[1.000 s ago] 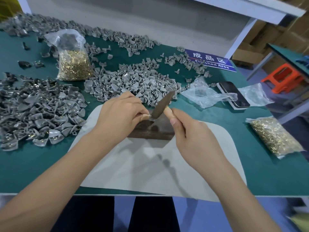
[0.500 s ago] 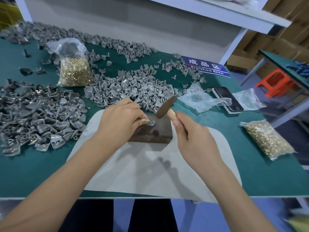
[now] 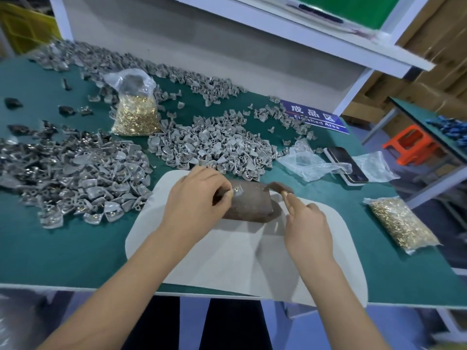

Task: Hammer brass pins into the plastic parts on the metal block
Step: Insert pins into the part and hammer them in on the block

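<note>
One small plastic part (image 3: 236,192) lay pinched in your left hand (image 3: 195,198) on the heavy metal block (image 3: 249,202) — light, likely slippery; your right hand (image 3: 307,227) gripped the hammer (image 3: 279,188).

This is a small factory assembly workstation. A green-topped desk (image 3: 63,248) carries heaps of identical grey plastic parts (image 3: 209,145), hundreds of them, sorted into separate piles. 2 clear bags of brass pins (image 3: 136,114) lie on it, 1 at the back left and 1 at the right edge (image 3: 401,224). A blue sign (image 3: 314,117) at the far edge reads "Finished Area" under Chinese characters, marking a zone for completed work. A worn metal block (image 3: 249,202) sits on a white mat (image 3: 227,261) as an anvil. White shelving (image 3: 303,34) rises behind, cardboard cartons (image 3: 429,59) stack beyond, and an orange plastic stool (image 3: 412,145) stands by a neighbouring desk.
</note>
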A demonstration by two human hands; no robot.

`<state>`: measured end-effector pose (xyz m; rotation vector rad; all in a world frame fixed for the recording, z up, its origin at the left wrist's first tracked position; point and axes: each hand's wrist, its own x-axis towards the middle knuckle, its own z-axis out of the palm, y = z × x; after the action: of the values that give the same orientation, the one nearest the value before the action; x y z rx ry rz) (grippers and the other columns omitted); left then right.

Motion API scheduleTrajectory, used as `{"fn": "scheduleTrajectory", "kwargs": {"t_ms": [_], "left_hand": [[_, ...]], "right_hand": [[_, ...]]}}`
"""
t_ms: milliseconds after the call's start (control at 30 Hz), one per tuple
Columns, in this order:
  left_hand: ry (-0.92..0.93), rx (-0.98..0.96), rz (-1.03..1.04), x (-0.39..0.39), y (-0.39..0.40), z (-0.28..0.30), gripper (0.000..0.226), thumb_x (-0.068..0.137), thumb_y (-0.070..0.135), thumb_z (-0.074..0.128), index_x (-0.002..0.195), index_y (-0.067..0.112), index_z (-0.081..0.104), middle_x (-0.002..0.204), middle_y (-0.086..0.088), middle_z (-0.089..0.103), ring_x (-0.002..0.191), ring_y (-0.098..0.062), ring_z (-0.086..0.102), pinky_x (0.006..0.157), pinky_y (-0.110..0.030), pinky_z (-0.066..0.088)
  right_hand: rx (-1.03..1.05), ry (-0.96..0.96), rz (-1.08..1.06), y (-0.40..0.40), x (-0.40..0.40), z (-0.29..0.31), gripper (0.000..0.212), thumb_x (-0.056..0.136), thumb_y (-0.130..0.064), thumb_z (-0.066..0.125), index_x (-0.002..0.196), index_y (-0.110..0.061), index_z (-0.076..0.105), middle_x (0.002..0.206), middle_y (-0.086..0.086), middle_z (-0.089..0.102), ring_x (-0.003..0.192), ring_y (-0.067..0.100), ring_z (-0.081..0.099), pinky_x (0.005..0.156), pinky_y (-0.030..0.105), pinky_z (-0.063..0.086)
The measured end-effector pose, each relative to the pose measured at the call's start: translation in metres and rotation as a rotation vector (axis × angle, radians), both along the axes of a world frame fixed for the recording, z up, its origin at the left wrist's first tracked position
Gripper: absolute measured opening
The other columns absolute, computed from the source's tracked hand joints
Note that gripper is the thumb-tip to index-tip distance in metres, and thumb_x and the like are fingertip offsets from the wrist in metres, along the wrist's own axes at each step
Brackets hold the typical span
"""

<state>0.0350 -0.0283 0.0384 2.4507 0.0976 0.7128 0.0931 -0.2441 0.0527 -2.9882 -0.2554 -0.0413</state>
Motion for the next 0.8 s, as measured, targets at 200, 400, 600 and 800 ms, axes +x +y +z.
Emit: {"fn": "scheduleTrajectory", "kwargs": {"t_ms": [200, 400, 600, 800], "left_hand": [[-0.034, -0.166, 0.080, -0.037, 0.023, -0.004, 0.005, 0.086, 0.025, 0.070, 0.087, 0.026, 0.066, 0.091, 0.015, 0.061, 0.095, -0.013, 0.055, 0.079, -0.038, 0.050], [0.006, -0.116, 0.146, -0.044, 0.057, -0.004, 0.005, 0.089, 0.027, 0.071, 0.093, 0.026, 0.069, 0.095, 0.015, 0.062, 0.102, -0.013, 0.056, 0.092, -0.036, 0.043], [-0.030, -0.040, 0.366, -0.050, 0.095, -0.003, 0.006, 0.086, 0.029, 0.074, 0.090, 0.028, 0.071, 0.101, 0.015, 0.061, 0.116, -0.015, 0.051, 0.094, -0.031, 0.030], [-0.016, 0.022, 0.573, -0.060, 0.146, -0.005, 0.012, 0.086, 0.032, 0.075, 0.094, 0.023, 0.077, 0.119, 0.002, 0.064, 0.131, -0.027, 0.042, 0.107, -0.047, 0.031]], "right_hand": [[0.037, 0.035, -0.053, 0.021, 0.011, -0.004, 0.064, 0.093, 0.004, 0.044, 0.148, -0.029, 0.048, 0.102, 0.014, 0.043, 0.101, 0.039, 0.055, 0.077, 0.038, 0.042], [0.085, -0.013, -0.036, 0.032, 0.022, 0.001, 0.045, 0.101, -0.009, 0.046, 0.140, -0.025, 0.060, 0.103, 0.023, 0.054, 0.101, 0.044, 0.056, 0.090, 0.046, 0.049], [0.364, -0.259, 0.171, 0.112, 0.010, 0.027, 0.024, 0.102, -0.022, 0.052, 0.114, -0.021, 0.073, 0.107, 0.004, 0.073, 0.098, 0.029, 0.065, 0.092, 0.047, 0.050], [0.401, -0.087, 0.461, 0.196, -0.018, 0.009, 0.016, 0.100, -0.025, 0.058, 0.103, -0.024, 0.074, 0.097, -0.006, 0.074, 0.093, 0.023, 0.066, 0.088, 0.047, 0.050]]}}
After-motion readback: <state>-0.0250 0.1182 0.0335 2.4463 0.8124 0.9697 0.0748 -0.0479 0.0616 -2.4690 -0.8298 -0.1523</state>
